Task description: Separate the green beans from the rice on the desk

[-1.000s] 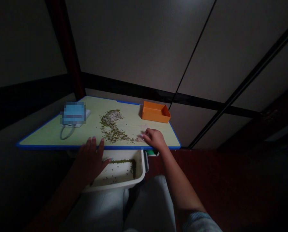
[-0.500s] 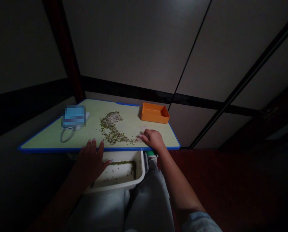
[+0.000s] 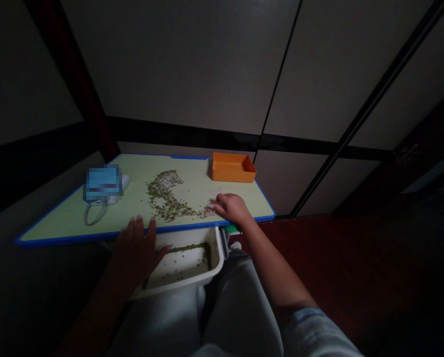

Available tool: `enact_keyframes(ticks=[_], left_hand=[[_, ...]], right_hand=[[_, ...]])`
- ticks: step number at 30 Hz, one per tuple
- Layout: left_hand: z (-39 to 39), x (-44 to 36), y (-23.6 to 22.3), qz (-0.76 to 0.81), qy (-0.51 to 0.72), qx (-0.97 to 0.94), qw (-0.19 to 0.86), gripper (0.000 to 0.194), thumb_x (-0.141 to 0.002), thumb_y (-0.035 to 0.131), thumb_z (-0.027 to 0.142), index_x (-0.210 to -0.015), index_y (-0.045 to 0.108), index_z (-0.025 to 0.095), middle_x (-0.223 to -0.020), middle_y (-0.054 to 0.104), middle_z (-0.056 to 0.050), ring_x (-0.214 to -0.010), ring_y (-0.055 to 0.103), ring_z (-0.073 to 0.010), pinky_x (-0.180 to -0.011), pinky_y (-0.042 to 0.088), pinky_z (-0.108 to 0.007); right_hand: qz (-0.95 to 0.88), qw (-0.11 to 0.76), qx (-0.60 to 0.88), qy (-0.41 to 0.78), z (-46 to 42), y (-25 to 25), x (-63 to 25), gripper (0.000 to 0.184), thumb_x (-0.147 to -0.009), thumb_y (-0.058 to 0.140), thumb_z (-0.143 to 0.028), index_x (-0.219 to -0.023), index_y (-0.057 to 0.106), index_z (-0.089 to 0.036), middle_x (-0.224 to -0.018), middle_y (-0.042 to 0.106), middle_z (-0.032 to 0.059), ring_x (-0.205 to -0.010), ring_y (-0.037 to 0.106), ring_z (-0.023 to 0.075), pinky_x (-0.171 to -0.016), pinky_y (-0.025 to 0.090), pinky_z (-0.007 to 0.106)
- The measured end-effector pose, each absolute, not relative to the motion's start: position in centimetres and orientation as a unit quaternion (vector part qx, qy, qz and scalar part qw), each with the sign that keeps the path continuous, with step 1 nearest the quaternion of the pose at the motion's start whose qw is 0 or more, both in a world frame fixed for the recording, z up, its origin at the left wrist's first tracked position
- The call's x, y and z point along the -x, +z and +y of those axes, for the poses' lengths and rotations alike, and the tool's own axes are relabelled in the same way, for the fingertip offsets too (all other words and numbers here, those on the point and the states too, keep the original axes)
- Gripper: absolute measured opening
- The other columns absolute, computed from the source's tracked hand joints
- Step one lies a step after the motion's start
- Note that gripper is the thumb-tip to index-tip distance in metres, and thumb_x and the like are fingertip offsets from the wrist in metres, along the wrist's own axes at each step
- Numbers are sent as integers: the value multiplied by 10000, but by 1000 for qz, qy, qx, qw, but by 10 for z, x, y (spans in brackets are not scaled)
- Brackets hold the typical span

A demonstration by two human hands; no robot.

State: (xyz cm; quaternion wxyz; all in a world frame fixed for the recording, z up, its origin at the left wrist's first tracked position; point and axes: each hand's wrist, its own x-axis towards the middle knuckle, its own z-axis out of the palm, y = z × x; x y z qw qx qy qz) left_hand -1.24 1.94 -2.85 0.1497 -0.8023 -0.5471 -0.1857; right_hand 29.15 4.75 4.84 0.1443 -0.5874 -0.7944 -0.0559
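Note:
A spread of small green beans (image 3: 166, 197) lies on a pale green board with a blue rim (image 3: 69, 218). My right hand (image 3: 232, 207) rests on the board at the right end of the bean trail, fingers curled together with the tips on the beans. My left hand (image 3: 138, 250) lies with fingers stretched out over the left rim of a white tray (image 3: 214, 260) that sits on my lap under the board's front edge. A line of green beans (image 3: 190, 248) lies inside the tray.
An orange open box (image 3: 232, 167) stands at the board's far right corner. A blurred blue item with a white cable loop (image 3: 101, 191) lies on the left of the board. Grey wall panels rise behind; dark red floor lies to the right.
The view has swung a little, so the board sits further left. My right hand has slid slightly left along the beans. My left hand stays on the tray.

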Motion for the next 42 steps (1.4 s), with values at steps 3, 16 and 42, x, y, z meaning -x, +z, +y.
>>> enact_keyframes(ticks=[3, 16, 42], left_hand=[[20, 14, -29, -541, -192, 806, 143, 821, -802, 452, 566, -1396, 378, 5, -1499, 346, -359, -1441, 293, -477, -1107, 309, -625], [18, 14, -24, -542, -185, 808, 135, 818, -832, 387, 575, -1400, 362, -13, -1486, 335, -387, -1429, 302, -490, -1086, 318, -633], [15, 10, -21, -554, -156, 805, 145, 827, -811, 441, 558, -1406, 353, -9, -1488, 329, -390, -1430, 301, -489, -1108, 294, -604]], right_hand=[[-788, 153, 592, -64, 48, 48, -291, 435, -967, 435, -568, -1020, 646, -192, -959, 732, 98, -875, 647, 194, -713, 363, 265], [-799, 137, 582, -67, 41, 54, -290, 434, -977, 423, -554, -1006, 654, -187, -979, 729, 102, -869, 637, 200, -690, 333, 277], [-796, 93, 592, -82, 42, 55, -276, 469, -987, 373, -561, -1052, 645, -184, -1001, 729, 116, -921, 646, 229, -707, 357, 288]])
